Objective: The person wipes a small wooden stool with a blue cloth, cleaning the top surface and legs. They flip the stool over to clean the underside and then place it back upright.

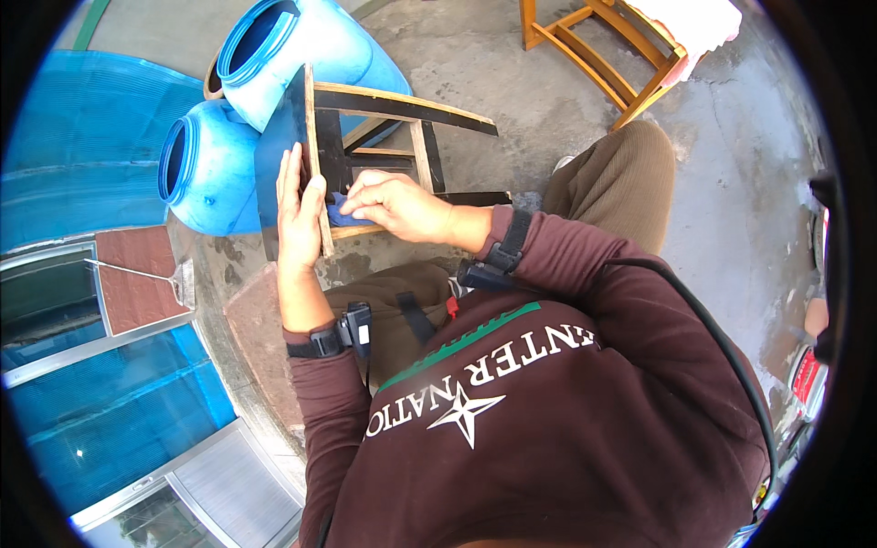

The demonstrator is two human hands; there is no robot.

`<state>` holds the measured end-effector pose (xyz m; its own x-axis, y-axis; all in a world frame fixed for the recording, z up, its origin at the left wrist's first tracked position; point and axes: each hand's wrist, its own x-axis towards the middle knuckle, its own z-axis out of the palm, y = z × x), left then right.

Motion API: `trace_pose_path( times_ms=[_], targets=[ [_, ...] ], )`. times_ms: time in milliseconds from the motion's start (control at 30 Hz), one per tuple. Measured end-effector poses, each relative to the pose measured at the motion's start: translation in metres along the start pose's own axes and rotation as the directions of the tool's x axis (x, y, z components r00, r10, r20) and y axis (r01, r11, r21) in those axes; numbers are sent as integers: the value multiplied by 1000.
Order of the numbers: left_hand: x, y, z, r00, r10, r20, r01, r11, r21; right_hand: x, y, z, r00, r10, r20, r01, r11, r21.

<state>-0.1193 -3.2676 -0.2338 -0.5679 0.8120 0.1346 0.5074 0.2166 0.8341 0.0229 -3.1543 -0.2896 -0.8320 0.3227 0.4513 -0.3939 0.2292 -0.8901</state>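
Observation:
A small black wooden stool (315, 137) with pale plywood edges lies on its side before me, its legs pointing right. My left hand (299, 216) grips the edge of its seat board, with the fingers on the dark outer face and the thumb at the rim. My right hand (390, 205) reaches in between the legs at the underside of the seat. Its fingers pinch a blue cloth (340, 212), which lies against the inner corner by the lower leg. Part of the cloth is hidden behind the fingers.
Two blue plastic barrels (370, 61) (212, 164) lie beyond the stool. An orange-brown wooden stool (582, 51) with a pale cloth on it stands at the upper right on the concrete floor. Blue corrugated panels (89, 144) are at the left. A red-and-white can (807, 380) sits at the right edge.

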Motion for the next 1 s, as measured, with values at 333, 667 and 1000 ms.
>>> trace_pose_path(
  times_ms=[333, 667, 1000],
  targets=[
    [23, 4, 20, 992, -38, -122, 64, 974, 216, -8, 3, -9, 997, -34, -63, 32, 999, -34],
    [18, 20, 45, 976, 23, -219, 81, 889, 452, -13, 7, -53, 905, 319, -282, -252, 935, 249],
    [28, -36, 26, 866, 265, -424, -38, 880, 473, -26, -22, -80, 905, 290, -313, -327, 942, -73]
  ],
)
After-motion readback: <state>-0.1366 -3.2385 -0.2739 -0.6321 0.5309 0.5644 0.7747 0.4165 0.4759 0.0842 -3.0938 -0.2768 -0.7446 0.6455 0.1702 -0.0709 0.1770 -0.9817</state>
